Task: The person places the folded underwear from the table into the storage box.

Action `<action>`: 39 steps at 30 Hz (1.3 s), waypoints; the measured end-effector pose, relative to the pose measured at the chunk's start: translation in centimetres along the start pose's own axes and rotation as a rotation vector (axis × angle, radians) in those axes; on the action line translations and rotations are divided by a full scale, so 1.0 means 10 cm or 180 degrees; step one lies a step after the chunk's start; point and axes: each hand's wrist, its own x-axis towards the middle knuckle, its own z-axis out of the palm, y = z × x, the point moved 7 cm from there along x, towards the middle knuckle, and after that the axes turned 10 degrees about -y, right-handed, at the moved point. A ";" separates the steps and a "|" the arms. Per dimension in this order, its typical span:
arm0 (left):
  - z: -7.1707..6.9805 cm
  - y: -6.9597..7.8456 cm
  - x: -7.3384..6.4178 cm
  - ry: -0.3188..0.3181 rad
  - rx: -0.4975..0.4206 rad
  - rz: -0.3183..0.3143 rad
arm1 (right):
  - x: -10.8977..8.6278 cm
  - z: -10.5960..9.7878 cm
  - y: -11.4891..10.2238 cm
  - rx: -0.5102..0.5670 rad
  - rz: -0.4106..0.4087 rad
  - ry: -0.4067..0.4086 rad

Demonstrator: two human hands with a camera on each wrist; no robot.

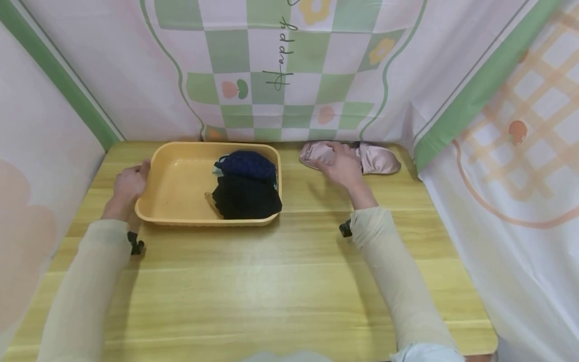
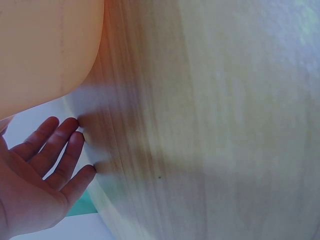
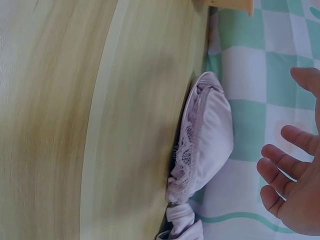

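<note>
A pink satin bra (image 1: 381,160) with lace trim lies at the table's back edge, its cups side by side. My right hand (image 1: 341,167) is over its left cup in the head view. The right wrist view shows those fingers spread and apart from the bra (image 3: 210,140). At the left end of a yellow plastic tray (image 1: 172,221), my left hand (image 1: 130,185) is against the rim, its fingers extended and the thumb mostly hidden in the left wrist view. Inside the tray's right end lie a navy domed garment (image 1: 249,164) and a black garment (image 1: 246,197) with a scalloped edge.
The wood-grain table (image 1: 253,291) has a patterned cloth (image 1: 267,115) hanging right behind it, with more cloth along both sides. A black wrist-camera mount (image 1: 134,243) sits at the left cuff, another at the right cuff.
</note>
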 end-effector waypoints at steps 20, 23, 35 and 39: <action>0.04 -0.06 0.02 -0.0031 -0.0009 -0.0073 | 0.17 0.07 0.28 0.0192 0.0257 -0.0199; 0.04 -0.07 0.01 -0.0037 -0.0018 -0.0098 | 0.20 0.09 0.32 0.0197 0.0276 -0.0220; 0.02 -0.03 0.02 0.0018 -0.0041 -0.0001 | 0.30 0.09 0.42 0.0061 0.0205 -0.0157; 0.01 -0.02 0.02 0.0024 -0.0026 -0.0007 | 0.33 0.09 0.43 0.0000 0.0207 -0.0145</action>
